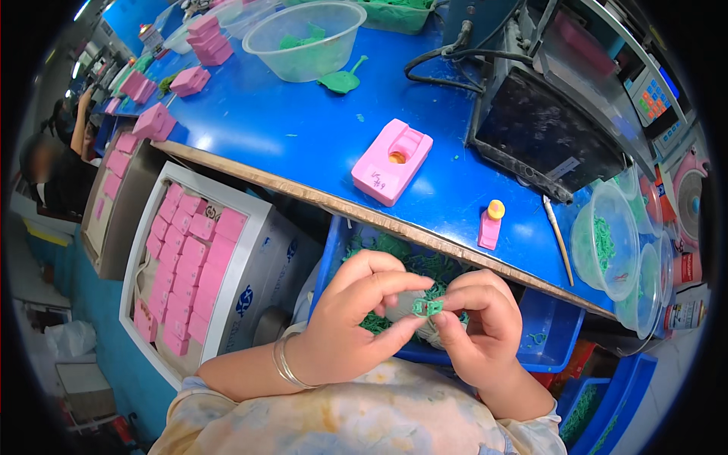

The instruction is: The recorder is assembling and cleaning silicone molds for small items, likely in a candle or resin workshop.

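Observation:
A small green openwork piece (427, 307), perhaps moulded wax, is held up in front of my body, above an open blue drawer (550, 330). My left hand (350, 318) pinches at its left side between thumb and forefinger, with a bangle on the wrist. From the other side, my right hand (485, 322) grips the piece between thumb and fingertips. Beyond the hands, on the blue table (296, 129), lies a pink block mould (393, 161) with a hollow in its top. A small pink piece with a yellow round end (491, 224) lies right of that mould.
Green scraps (387, 244) fill part of the drawer. A brush (559, 239) lies by clear bowls (604, 239) at the right. A dark machine (538, 125) stands behind. Left, a white-framed tray (171, 265) holds several pink blocks. A large clear bowl (303, 38) stands at the back.

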Demonstrator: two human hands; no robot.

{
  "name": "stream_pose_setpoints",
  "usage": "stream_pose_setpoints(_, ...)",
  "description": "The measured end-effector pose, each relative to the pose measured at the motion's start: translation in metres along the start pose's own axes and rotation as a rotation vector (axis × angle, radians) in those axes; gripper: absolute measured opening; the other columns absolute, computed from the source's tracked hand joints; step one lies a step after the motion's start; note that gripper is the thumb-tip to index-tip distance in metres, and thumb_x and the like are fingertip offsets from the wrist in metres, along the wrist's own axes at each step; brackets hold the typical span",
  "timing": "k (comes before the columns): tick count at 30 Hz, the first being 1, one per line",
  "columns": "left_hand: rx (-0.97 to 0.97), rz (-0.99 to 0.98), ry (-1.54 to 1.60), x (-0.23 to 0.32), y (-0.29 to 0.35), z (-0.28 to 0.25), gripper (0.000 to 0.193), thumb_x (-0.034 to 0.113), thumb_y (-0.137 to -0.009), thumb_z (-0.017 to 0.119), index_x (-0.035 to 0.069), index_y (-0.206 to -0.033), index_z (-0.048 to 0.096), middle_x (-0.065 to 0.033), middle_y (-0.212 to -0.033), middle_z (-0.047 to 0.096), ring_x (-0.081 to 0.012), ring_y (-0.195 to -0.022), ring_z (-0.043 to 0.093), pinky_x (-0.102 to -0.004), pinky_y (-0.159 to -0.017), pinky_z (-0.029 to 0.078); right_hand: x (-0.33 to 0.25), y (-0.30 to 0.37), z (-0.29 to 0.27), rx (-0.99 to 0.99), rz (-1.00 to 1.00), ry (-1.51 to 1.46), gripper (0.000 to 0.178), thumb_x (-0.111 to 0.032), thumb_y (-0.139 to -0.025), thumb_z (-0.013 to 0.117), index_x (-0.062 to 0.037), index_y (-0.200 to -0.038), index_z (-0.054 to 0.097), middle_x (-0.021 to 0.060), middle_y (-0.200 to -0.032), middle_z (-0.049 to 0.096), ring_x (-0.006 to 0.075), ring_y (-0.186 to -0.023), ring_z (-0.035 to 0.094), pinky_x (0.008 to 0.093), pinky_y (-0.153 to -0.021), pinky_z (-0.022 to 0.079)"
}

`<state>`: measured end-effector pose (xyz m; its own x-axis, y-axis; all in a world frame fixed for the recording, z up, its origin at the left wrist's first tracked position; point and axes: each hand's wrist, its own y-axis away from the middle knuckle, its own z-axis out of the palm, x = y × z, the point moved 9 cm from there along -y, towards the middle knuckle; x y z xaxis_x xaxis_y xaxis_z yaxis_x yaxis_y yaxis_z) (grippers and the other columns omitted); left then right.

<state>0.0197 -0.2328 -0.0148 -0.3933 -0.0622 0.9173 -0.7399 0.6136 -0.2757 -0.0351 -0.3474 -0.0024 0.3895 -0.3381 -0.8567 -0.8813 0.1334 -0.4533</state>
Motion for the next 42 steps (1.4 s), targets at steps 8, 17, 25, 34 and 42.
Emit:
stream_pose_setpoints(8,-0.083,0.233,-0.015,0.016,-0.002,0.001,0.035,0.003,-0.068,0.073,0.003,-0.101,0.063,-0.0072,-0.09,0.053,-0.0177,-0.076,0.05,-0.0271,-0.065,0.041,-0.002,0.002,0.001,-0.003,-0.041,0.038,0.015,0.006,-0.072,0.064,-0.0005,-0.084,0.058,0.0082,-0.077,0.054,0.012,-0.057,0.048,0.0224,-0.047,0.039)
stream_pose_setpoints(17,-0.003,0.124,0.092,0.007,0.001,-0.005,0.03,0.003,-0.067,0.073,0.005,-0.096,0.063,-0.0082,-0.09,0.054,-0.0186,-0.081,0.053,-0.0279,-0.067,0.044,0.024,0.017,0.008,0.054,0.236,-0.268,0.013,0.006,-0.075,0.061,0.0019,-0.086,0.054,0.0122,-0.082,0.062,0.0121,-0.062,0.057,0.0214,-0.052,0.045)
stream_pose_setpoints(25,0.003,0.17,0.054,0.009,0.002,-0.004,0.027,0.003,-0.067,0.073,0.006,-0.091,0.062,-0.0071,-0.089,0.054,-0.0202,-0.081,0.053,-0.0296,-0.069,0.044,0.032,0.019,0.013,0.051,0.332,-0.389,0.009,0.007,-0.079,0.056,0.004,-0.087,0.053,0.0132,-0.084,0.063,0.0104,-0.062,0.059,0.0208,-0.054,0.047)
stream_pose_setpoints(34,0.017,0.199,0.04,0.013,0.002,-0.003,0.027,0.001,-0.067,0.073,0.007,-0.091,0.062,-0.0067,-0.089,0.055,-0.0206,-0.081,0.053,-0.0303,-0.07,0.043,0.021,0.014,0.006,0.069,0.173,-0.254,0.013,0.007,-0.077,0.059,0.0025,-0.088,0.056,0.0159,-0.092,0.061,0.0134,-0.067,0.06,0.0218,-0.057,0.049)
stream_pose_setpoints(42,0.022,0.216,0.066,0.012,0.002,-0.002,0.028,0.0,-0.066,0.072,0.007,-0.091,0.062,-0.0072,-0.09,0.055,-0.0211,-0.083,0.053,-0.0309,-0.071,0.043,0.005,0.007,-0.001,0.031,-0.06,0.0,0.02,0.007,-0.071,0.063,0.0003,-0.09,0.059,0.0161,-0.094,0.061,0.0194,-0.076,0.06,0.027,-0.063,0.049)
